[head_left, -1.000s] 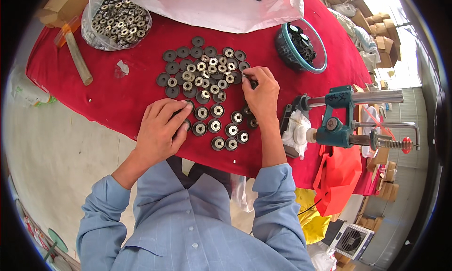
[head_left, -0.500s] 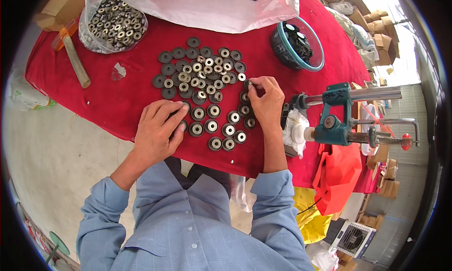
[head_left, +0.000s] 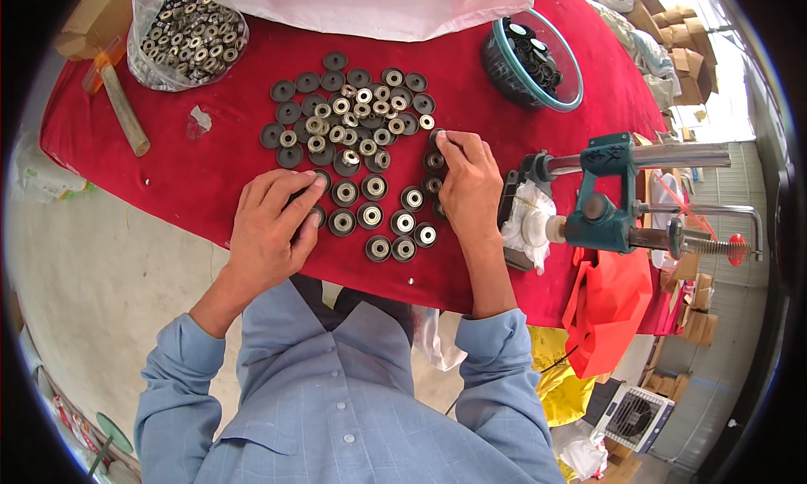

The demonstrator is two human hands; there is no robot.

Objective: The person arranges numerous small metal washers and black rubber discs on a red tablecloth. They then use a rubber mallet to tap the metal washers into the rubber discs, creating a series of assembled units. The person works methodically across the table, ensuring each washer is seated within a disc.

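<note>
Several black wheels with silver ball bearings (head_left: 374, 185) set in them stand in loose rows on a red cloth (head_left: 202, 177). My left hand (head_left: 271, 219) is at the left end of these rows, its fingertips curled on a black wheel (head_left: 323, 179). Its thumb lies beside another wheel, partly hidden. On the right, my right hand (head_left: 469, 181) pinches a small black wheel (head_left: 435, 137) at the top of a column of wheels. Beyond both hands lies a cluster of black discs (head_left: 283, 89), with loose silver bearings (head_left: 340, 105) on and among them.
A bag of bearings (head_left: 189, 42) and a wooden-handled tool (head_left: 126, 114) are at the far left. A blue-rimmed tub (head_left: 496, 42) holds black parts at the far right. The green hand press (head_left: 601, 194) stands right of my right hand. White sheeting (head_left: 378, 13) covers the far edge.
The whole view has shifted slightly, so the table things appear higher and a little to the left. Both hands keep nearly the same places among the wheels.
</note>
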